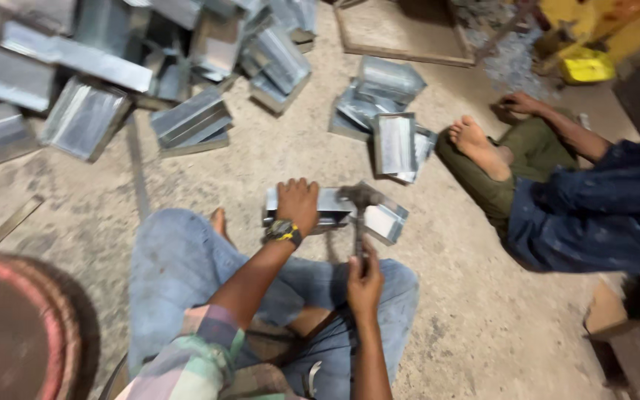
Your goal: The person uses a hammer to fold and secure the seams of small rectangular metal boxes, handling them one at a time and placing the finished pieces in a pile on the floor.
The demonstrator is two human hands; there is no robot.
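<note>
A shiny sheet-metal tray (387,218) lies on the concrete floor in front of my knees. My left hand (298,204), with a watch on the wrist, presses flat on its left end. In my right hand (364,281) is the handle of a hammer. The hammer's head (361,195) rests on or just over the tray's top edge, right beside my left hand. My legs in blue jeans are folded under both arms.
Another person in a dark blue shirt (601,207) and green trousers sits at the right, a bare foot (475,144) stretched toward a small stack of trays (394,141). Several more metal trays (187,118) are heaped at top left. A wooden frame (401,52) and a yellow object (587,68) lie at the back.
</note>
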